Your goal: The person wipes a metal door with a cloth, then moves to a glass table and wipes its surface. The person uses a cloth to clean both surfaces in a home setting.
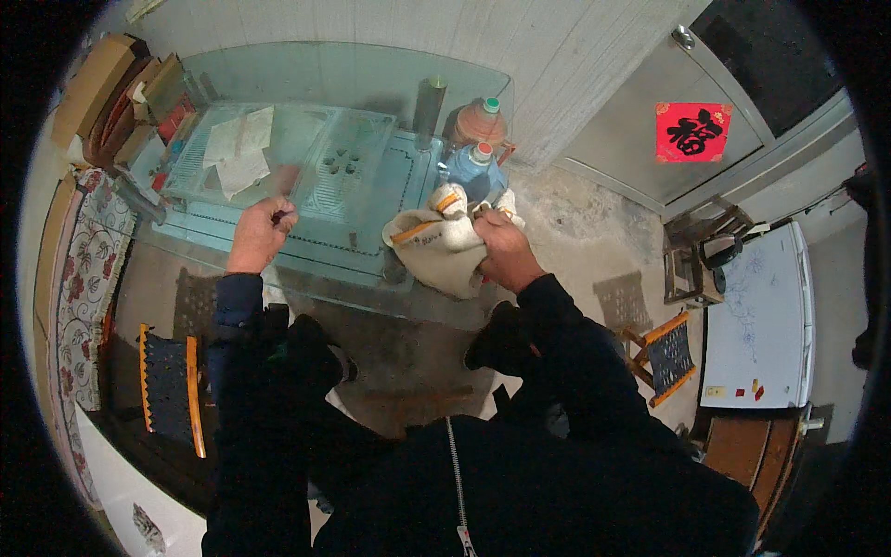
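My right hand (507, 252) grips a cream fabric article (438, 254) at its right side, above the front right of the glass table (306, 261). The article has orange trim and small dark writing; rounded cream pieces with orange bands bunch at its top. Its exact kind is unclear. My left hand (261, 235) is raised over the table's left part, thumb and fingertips drawn together. A dark spot shows between those fingertips, too small to tell whether it is a held thing.
Torn white paper (240, 150) lies on the glass table. A glass cylinder (427, 115) and two large plastic bottles, one blue (473, 167), one pinkish (480, 124), stand at its right end. Folding stools (167, 390) (668, 358) flank me. A white chest freezer (759, 320) is right.
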Demonstrator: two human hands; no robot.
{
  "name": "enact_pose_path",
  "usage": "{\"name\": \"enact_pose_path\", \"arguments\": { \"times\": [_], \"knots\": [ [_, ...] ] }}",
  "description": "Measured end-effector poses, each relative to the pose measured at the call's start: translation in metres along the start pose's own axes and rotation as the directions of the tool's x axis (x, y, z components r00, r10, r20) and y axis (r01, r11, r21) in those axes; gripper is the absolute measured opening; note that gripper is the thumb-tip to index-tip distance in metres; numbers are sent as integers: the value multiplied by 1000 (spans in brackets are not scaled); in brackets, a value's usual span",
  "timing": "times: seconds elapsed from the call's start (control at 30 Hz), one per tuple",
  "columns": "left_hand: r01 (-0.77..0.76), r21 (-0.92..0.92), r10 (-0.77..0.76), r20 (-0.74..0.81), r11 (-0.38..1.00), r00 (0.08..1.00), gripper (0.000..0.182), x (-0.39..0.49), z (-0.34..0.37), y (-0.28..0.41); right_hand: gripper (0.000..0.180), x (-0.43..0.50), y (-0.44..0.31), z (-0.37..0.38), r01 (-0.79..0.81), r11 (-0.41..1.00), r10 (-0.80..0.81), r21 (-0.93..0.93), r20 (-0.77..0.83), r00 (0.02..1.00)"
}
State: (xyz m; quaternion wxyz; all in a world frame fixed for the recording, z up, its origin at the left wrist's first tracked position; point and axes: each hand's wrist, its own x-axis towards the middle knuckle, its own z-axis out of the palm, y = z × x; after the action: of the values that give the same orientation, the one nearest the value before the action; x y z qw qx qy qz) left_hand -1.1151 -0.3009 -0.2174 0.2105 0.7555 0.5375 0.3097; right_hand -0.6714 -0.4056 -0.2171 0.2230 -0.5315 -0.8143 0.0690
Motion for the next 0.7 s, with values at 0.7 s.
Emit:
{"name": "enact_pose_path", "arguments": {
  "times": [0.7],
  "knots": [
    [-57, 64, 54, 54, 996, 997, 26, 4, -2, -1, 64, -63, -76, -3, -123, 992, 120, 27, 96, 988]
  ]
}}
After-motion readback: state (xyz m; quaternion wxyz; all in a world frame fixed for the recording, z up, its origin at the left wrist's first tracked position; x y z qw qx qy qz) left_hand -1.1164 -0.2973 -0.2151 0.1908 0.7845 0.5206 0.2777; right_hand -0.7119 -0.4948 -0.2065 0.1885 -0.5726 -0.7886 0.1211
